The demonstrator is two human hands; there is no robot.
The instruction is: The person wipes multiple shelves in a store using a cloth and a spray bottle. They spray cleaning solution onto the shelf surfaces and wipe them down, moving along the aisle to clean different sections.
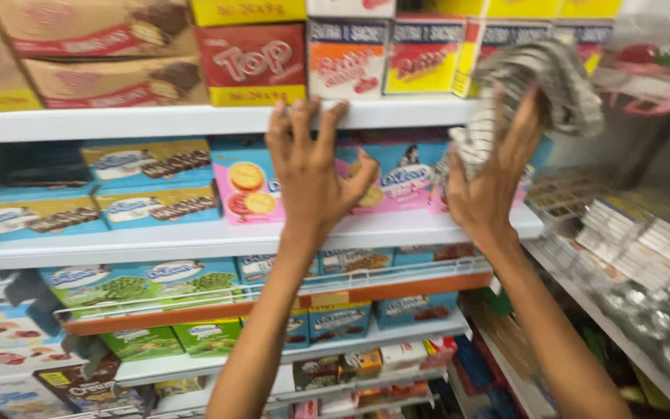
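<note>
My left hand is raised with fingers spread, its fingertips touching the front edge of the upper white shelf below a white and red snack box. My right hand grips a grey and white striped cloth, held up against the yellow and red boxes at the shelf's right end. Behind my left palm sits a pink biscuit box on the shelf below. Part of the blue and pink box between my hands is hidden by them.
White shelves carry rows of blue, green, brown and red snack boxes, down to the floor. A red box stands left of my left hand. To the right, a second rack holds small packets and foil-wrapped items.
</note>
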